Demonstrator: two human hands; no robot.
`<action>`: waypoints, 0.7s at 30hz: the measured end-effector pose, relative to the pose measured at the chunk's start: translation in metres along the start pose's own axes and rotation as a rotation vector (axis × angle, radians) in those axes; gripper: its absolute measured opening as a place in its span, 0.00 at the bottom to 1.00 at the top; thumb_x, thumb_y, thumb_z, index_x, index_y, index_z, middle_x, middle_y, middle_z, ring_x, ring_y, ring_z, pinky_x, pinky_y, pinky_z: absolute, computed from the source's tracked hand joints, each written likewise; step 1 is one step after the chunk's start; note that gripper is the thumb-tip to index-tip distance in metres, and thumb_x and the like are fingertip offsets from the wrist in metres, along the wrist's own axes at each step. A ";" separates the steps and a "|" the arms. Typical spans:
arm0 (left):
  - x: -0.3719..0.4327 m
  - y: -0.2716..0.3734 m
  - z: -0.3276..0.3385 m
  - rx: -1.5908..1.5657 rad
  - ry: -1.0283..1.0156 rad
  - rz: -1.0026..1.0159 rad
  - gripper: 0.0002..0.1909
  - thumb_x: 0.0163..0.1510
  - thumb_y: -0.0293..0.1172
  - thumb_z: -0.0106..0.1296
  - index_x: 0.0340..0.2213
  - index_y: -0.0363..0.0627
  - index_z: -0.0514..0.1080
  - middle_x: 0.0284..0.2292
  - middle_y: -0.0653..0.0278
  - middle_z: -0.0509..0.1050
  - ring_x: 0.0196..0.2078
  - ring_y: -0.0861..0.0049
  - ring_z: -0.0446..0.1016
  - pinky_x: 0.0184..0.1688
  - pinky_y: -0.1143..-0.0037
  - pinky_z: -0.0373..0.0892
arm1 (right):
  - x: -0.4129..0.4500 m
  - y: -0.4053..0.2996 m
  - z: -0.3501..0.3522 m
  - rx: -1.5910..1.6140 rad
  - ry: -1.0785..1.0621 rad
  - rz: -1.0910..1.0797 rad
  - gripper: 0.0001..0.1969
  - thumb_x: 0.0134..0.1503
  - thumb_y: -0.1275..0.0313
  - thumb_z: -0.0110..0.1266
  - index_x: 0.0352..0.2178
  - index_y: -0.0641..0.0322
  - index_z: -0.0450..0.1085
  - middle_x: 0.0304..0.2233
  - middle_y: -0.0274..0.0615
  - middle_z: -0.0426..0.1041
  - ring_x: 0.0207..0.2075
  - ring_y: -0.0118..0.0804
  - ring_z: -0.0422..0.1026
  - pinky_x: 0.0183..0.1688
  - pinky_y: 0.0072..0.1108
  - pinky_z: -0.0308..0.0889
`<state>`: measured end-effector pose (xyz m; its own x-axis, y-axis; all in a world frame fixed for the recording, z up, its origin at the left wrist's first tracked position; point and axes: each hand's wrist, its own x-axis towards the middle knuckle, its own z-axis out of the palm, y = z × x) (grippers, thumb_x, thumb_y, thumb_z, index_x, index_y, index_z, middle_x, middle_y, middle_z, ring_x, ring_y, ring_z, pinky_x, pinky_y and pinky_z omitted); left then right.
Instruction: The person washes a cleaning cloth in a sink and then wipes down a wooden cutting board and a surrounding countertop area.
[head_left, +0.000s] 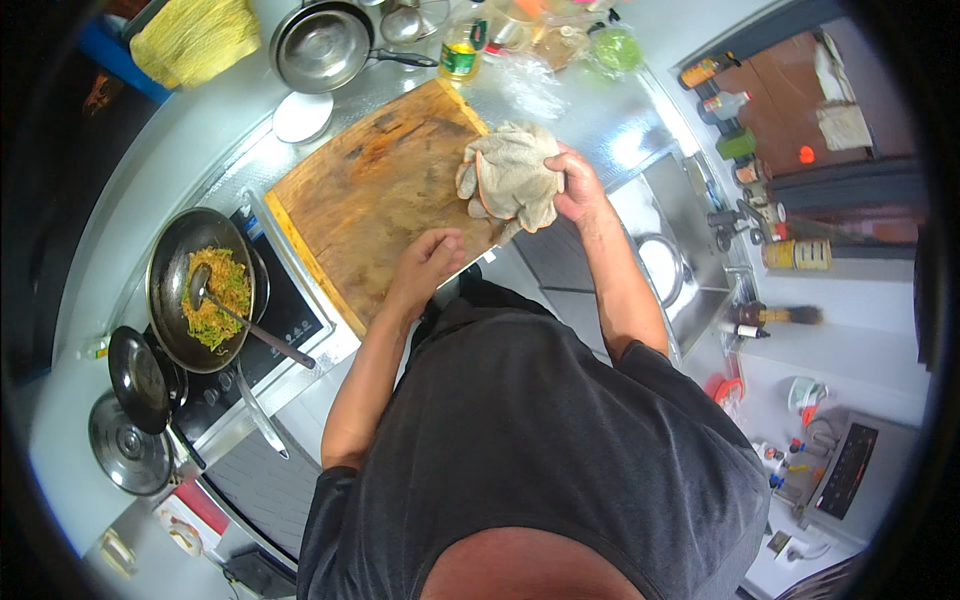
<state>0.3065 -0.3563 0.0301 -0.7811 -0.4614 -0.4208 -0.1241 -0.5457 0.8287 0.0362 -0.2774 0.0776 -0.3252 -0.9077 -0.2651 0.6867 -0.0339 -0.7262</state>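
Note:
A bunched grey-beige cloth with orange edging is in my right hand, over the right end of a large wooden cutting board. My left hand holds nothing that shows; its fingers are partly curled above the board's near edge. To the left, a wok stands on the cooktop with shredded orange and green food in it. A ladle rests in the food, its handle reaching over the wok's rim.
Behind the board are a frying pan, a white dish, an oil bottle and plastic bags. A metal sink lies at the right. Another pan and a glass lid are at the far left.

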 end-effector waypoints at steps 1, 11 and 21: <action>0.000 0.005 0.007 0.009 -0.023 0.005 0.18 0.61 0.37 0.45 0.47 0.38 0.66 0.41 0.60 0.72 0.42 0.74 0.71 0.47 0.75 0.68 | -0.011 -0.011 0.010 0.028 -0.083 -0.063 0.24 0.45 0.77 0.47 0.47 0.74 0.64 0.47 0.56 0.68 0.47 0.49 0.70 0.52 0.34 0.66; 0.003 -0.015 0.036 -0.149 -0.205 0.087 0.25 0.58 0.45 0.43 0.52 0.44 0.61 0.49 0.59 0.66 0.54 0.67 0.65 0.56 0.67 0.64 | -0.109 0.026 0.088 -0.961 -0.412 -0.616 0.13 0.49 0.67 0.55 0.33 0.66 0.70 0.30 0.44 0.73 0.33 0.35 0.72 0.37 0.27 0.67; -0.013 -0.029 0.138 -0.297 -0.502 -0.139 0.25 0.59 0.42 0.42 0.54 0.44 0.60 0.54 0.60 0.64 0.55 0.65 0.64 0.56 0.64 0.62 | -0.238 -0.027 0.006 -0.932 0.036 -0.790 0.09 0.49 0.72 0.58 0.32 0.64 0.71 0.31 0.42 0.71 0.33 0.38 0.71 0.36 0.26 0.65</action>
<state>0.2357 -0.2381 0.0621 -0.9724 -0.0238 -0.2323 -0.1265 -0.7826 0.6096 0.0993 -0.0635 0.1640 -0.4696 -0.7606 0.4483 -0.4322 -0.2447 -0.8679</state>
